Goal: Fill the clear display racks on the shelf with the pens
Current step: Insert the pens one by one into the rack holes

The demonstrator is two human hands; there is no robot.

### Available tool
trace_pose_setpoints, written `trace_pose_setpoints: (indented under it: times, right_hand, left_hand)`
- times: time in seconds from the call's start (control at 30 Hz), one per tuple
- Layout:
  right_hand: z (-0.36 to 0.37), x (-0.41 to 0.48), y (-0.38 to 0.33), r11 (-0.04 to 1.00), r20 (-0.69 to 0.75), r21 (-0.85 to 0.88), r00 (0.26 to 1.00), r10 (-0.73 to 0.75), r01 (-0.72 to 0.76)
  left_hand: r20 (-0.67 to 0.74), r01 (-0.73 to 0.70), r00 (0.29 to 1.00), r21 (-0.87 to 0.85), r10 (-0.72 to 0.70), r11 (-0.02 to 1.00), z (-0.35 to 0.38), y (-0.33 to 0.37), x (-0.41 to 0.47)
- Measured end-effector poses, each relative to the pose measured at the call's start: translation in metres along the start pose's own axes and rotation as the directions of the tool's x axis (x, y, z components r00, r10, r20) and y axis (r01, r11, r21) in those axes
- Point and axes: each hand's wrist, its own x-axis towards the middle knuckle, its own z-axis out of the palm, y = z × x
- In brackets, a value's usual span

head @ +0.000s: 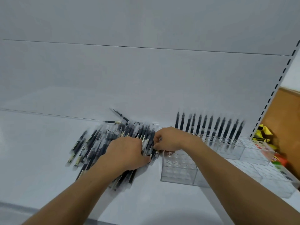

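A plain white shelf (pixel 40 151) runs across the view, bare and smooth on its left side, and it meets a white back panel (pixel 146 78) crossed by thin horizontal seams. At the right a white slotted upright (pixel 276 88) ends the bay, with a brown wall (pixel 285 108) beyond it and some yellow, red and green packets (pixel 263 133) crowded at its foot. The pile of pens (pixel 90 143), dark-barrelled with clear caps, lies loose on the shelf left of centre, fanned out towards the back panel. The left hand (pixel 128 151) lies palm down on the pile; its fingers are hidden under it, so I cannot tell whether they grip. The right hand (pixel 170 140) sits at the pile's right edge, fingers curled and pinching pens there. Just in front of that hand stands a clear rack (pixel 178 169) with its holes unfilled. Behind the right forearm a back rack (pixel 227 148) holds a row of pens (pixel 211 125) upright against the panel. Further clear racks (pixel 267 176) line the shelf towards the right. The picture is slightly blurred.
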Motion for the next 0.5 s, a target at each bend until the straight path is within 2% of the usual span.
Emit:
trace_pose_setpoints:
  times: [0.3,0.5]
  right_hand:
    - [-0.002,-0.004,0.005,0.925,-0.120,0.380,0.992,0.042,0.007]
    - [-0.005,-0.011,0.013,0.874,-0.201,0.485,0.976,0.081,0.027]
  left_hand:
    - [0.051,0.058,0.997,-0.122,-0.052,0.991,0.001,0.000,0.009]
    - [0.048,0.059,0.998,-0.181,-0.051,0.982,0.003,-0.004,0.010]
